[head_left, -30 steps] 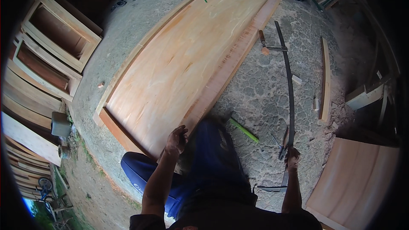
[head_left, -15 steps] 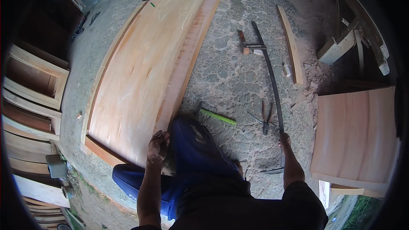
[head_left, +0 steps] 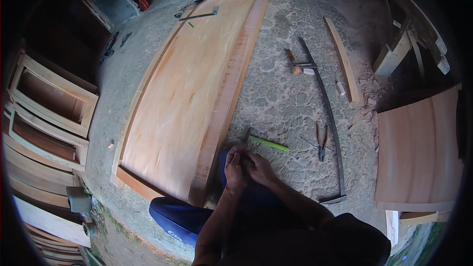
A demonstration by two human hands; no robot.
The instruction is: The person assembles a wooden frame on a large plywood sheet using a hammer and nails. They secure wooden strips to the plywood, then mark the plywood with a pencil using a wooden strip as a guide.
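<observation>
1. Framed wooden panel [head_left: 182, 83] lies flat on the rough concrete floor [head_left: 290, 103], in front of the person and toward the left, its length running away from the body. Raised strips edge it, and its near right corner sits just beside the person's blue-trousered legs [head_left: 180, 216].
2. Reddish-brown wooden sheet [head_left: 419, 152], at the far right, well apart from the panel.
3. Long dark bar clamp [head_left: 325, 93], stretched along the floor right of the panel, with a crosspiece at its near end and a wooden handle toward its far end.
4. Pale wood strip [head_left: 341, 59], on the floor to the right of the clamp.
5. Metal square [head_left: 197, 16], resting across the far left part of the panel.
6. Green-handled tool [head_left: 268, 143], on the floor between panel and clamp, its dark head just beyond the hands.
7. Left hand [head_left: 236, 170] and right hand [head_left: 260, 167], brought together over a knee, near the panel's right edge. Fingers of both are bent inward and meet; whether they pinch something small, I cannot tell.
8. Pliers [head_left: 321, 143], handles spread, on the floor just left of the clamp bar.
9. Small pale block [head_left: 340, 88], beside the wood strip.
10. Short green stick [head_left: 191, 24], on the panel near the square.
</observation>
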